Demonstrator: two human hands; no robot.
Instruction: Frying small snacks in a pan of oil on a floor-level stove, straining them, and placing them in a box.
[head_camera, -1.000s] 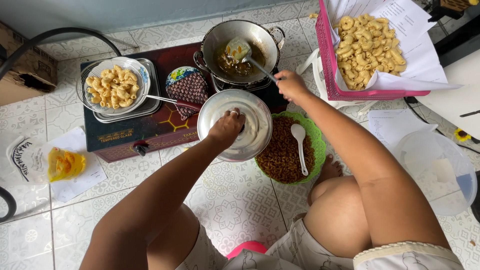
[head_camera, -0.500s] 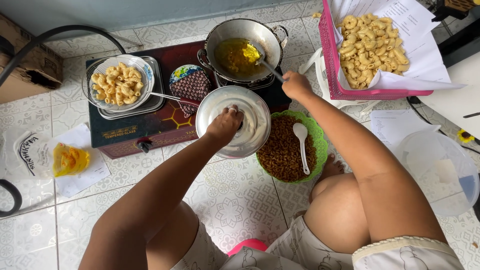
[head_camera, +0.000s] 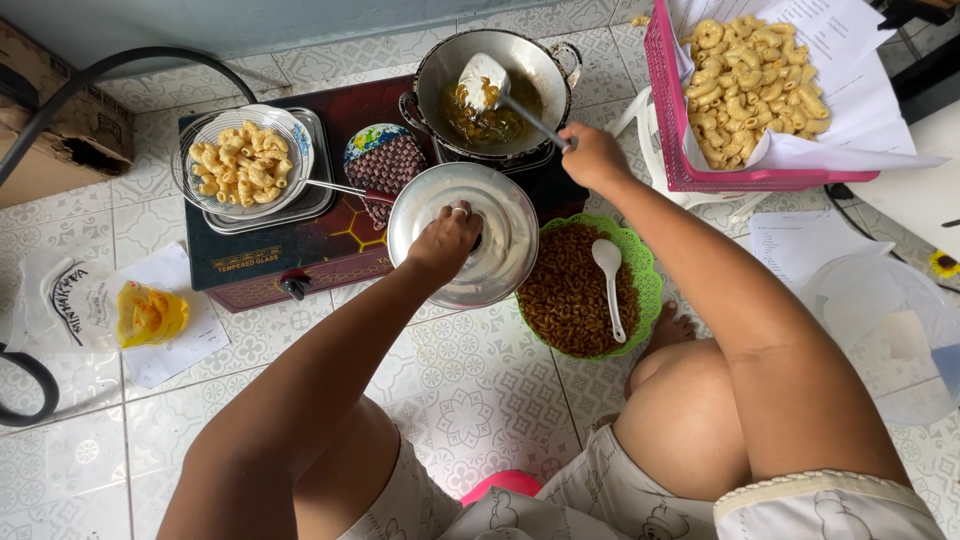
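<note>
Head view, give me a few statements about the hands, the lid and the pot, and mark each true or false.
1. The left hand grips the metal lid by its knob. True.
2. The lid sits on the pot. False: it is held beside the pot, which is open.
3. The right hand holds a spatula reaching into the pot. True.
4. The white spoon lies in the pink basket. False: it lies in the green basket.

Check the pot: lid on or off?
Off. The left hand holds the lid beside the pot; oil shows inside.
</note>
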